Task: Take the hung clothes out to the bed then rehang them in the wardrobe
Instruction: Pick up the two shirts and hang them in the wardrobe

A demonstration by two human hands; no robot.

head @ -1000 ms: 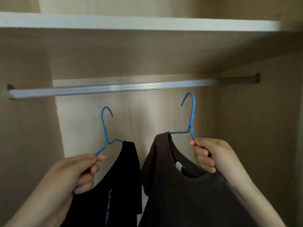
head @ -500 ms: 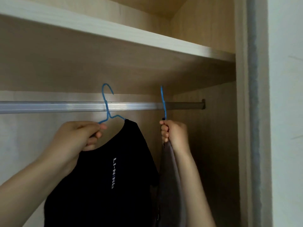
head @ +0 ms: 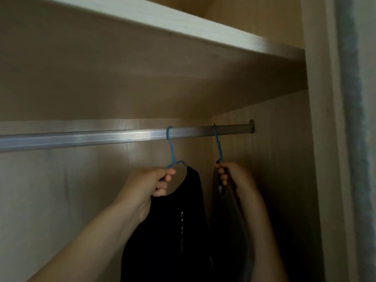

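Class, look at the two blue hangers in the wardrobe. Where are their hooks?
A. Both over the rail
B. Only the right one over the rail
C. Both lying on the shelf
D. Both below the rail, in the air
A: the left blue hanger and the right blue hanger each loop over the metal rail, with the hands gripping them below.

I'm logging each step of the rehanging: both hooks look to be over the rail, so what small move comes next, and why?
Probably let go: both blue hangers hook over the rail, while the left hand and right hand grip them below. The black T-shirt and grey shirt should hang unaided.
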